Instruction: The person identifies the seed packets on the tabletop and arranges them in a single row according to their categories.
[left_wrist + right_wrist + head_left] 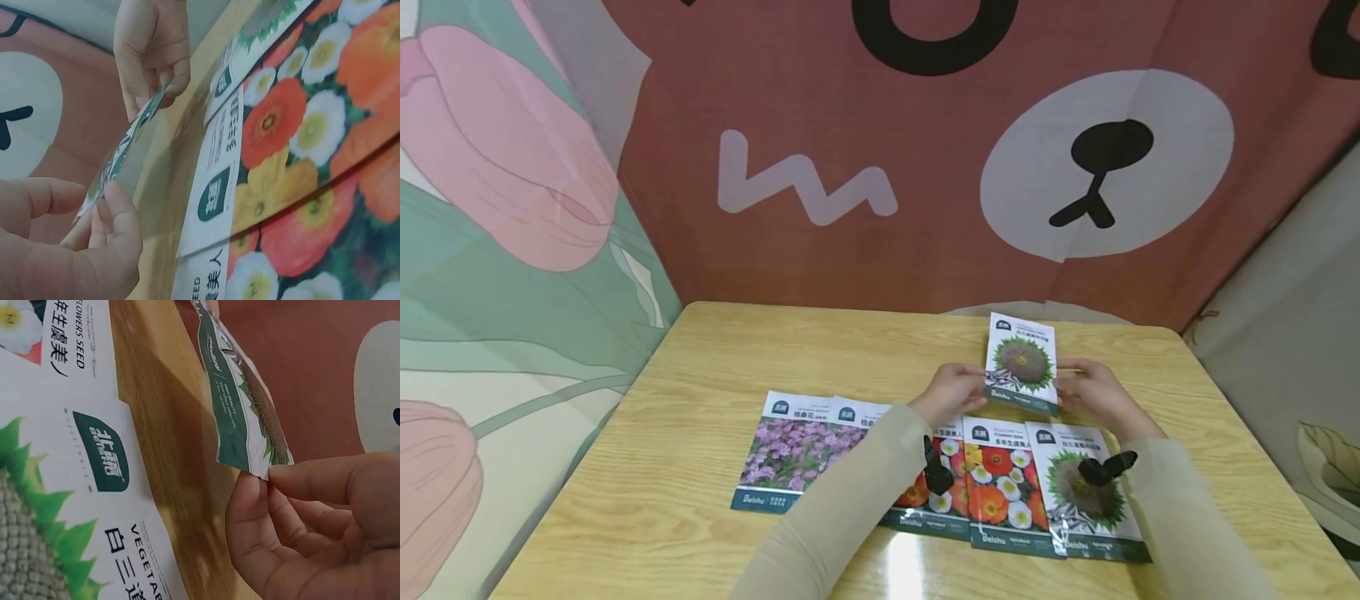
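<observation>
Both hands hold one sunflower seed packet (1022,360) above the back right of the table, its printed front turned toward me. My left hand (950,393) pinches its left edge between thumb and fingers, and my right hand (1097,396) pinches the right edge. In the left wrist view the packet (122,147) appears nearly edge-on between the two hands. The right wrist view shows thumb and fingertips at a lower corner of the packet (240,400). Below the hands lies a second sunflower seed packet (1093,492), partly covered by the right wrist's camera.
In the same row lie two poppy seed packets, one (1007,487) beside the sunflower packet and one (928,521) partly under the left forearm. Further left are two overlapping purple-flower packets (790,450). The wooden table (647,467) ends at a printed curtain (820,267).
</observation>
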### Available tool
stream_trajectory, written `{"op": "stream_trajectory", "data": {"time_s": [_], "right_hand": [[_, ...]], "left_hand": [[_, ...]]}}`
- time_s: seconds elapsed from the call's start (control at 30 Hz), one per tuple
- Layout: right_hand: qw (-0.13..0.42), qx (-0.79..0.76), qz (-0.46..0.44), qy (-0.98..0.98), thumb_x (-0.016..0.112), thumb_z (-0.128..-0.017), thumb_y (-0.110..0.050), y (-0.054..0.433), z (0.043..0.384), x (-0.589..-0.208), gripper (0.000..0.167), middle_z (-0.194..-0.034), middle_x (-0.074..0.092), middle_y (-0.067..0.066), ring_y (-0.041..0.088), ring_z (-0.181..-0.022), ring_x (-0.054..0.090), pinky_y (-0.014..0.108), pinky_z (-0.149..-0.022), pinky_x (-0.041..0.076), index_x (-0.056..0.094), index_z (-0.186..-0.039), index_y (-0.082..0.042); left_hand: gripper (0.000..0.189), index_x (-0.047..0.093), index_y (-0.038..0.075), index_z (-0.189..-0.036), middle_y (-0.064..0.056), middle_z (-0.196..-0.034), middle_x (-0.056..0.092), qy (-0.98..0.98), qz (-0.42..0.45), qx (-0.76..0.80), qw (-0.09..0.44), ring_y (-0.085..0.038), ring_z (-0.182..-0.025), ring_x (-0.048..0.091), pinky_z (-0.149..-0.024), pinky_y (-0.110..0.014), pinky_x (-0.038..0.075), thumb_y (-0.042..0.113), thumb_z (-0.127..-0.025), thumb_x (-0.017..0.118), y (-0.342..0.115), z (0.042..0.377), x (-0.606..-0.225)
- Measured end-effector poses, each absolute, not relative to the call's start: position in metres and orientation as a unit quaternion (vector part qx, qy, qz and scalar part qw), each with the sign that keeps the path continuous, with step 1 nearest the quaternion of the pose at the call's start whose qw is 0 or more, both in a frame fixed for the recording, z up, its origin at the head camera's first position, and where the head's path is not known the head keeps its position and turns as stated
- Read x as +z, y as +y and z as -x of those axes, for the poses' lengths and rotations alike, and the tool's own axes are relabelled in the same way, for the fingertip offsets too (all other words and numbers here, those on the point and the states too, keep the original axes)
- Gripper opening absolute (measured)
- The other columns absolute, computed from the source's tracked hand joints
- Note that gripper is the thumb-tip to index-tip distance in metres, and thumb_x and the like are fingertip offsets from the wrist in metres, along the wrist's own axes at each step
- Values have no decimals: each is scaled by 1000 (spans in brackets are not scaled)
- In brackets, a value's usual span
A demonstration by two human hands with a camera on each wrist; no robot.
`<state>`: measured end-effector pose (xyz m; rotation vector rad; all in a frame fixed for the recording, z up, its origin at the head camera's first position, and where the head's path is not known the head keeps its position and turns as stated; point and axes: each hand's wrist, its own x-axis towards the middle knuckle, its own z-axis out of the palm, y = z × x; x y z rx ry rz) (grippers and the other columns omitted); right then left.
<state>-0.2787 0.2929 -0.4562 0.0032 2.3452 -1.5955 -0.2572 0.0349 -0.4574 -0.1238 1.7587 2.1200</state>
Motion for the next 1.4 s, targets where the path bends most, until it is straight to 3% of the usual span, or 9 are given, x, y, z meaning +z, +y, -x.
{"op": "stream_trajectory", "data": {"time_s": [0.3,0.53,0.87,1.03,1.4], "right_hand": [[149,-559,19,815,51,-107,-17,300,266,-448,55,-105,59,4,13,-85,61,35,-77,57,29,-151,9],[159,-601,2,783,51,-107,-22,316,261,-447,54,-104,58,-5,8,-86,62,29,-76,58,30,-147,8],[163,-683,-44,711,59,-104,-23,328,256,-439,26,-101,62,-11,8,-88,64,27,-73,56,49,-127,-13],[148,-692,-30,706,58,-105,-22,329,254,-441,11,-98,62,-9,9,-85,63,26,-72,56,57,-114,-16],[130,-654,-48,743,60,-104,-30,335,253,-442,32,-100,59,-13,6,-88,61,26,-75,55,48,-127,-11]], "left_hand": [[21,62,2,-119,-8,-99,58,624,18,758,190,-16,-79,57,-82,-31,60,0,-98,59,39,244,-457],[19,62,3,-116,-9,-100,60,613,3,768,187,-16,-79,57,-82,-34,60,-2,-98,60,48,231,-459],[21,60,4,-117,-8,-96,60,603,-14,773,196,-17,-73,62,-77,-32,60,-2,-96,61,58,217,-464],[22,60,5,-114,-6,-91,59,602,-4,776,187,-16,-71,58,-74,-32,60,-6,-94,60,62,209,-467],[24,60,6,-108,-6,-89,60,596,4,782,184,-16,-66,57,-66,-30,60,-11,-91,61,77,187,-474]]}}
